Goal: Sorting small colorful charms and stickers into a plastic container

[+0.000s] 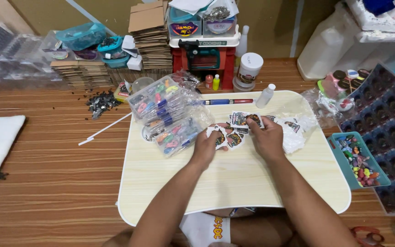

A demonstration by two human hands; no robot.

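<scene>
A red toy kitchen [204,61] stands behind the lap table [234,183]; cardboard stacks [151,41] rise beside it; a teal tray [344,169] holds small colourful pieces at the right.

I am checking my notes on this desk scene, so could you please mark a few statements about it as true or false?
1. Both hands rest on the stickers on the lap table. True: the left hand and right hand both touch them.
2. The clear bags of toy cars lie to the right of the hands. False: they lie to the left.
3. A teal tray of small coloured pieces sits at the table's right edge. True.
4. The white bottle lies flat on the floor. False: it stands on the lap table's far edge.
</scene>
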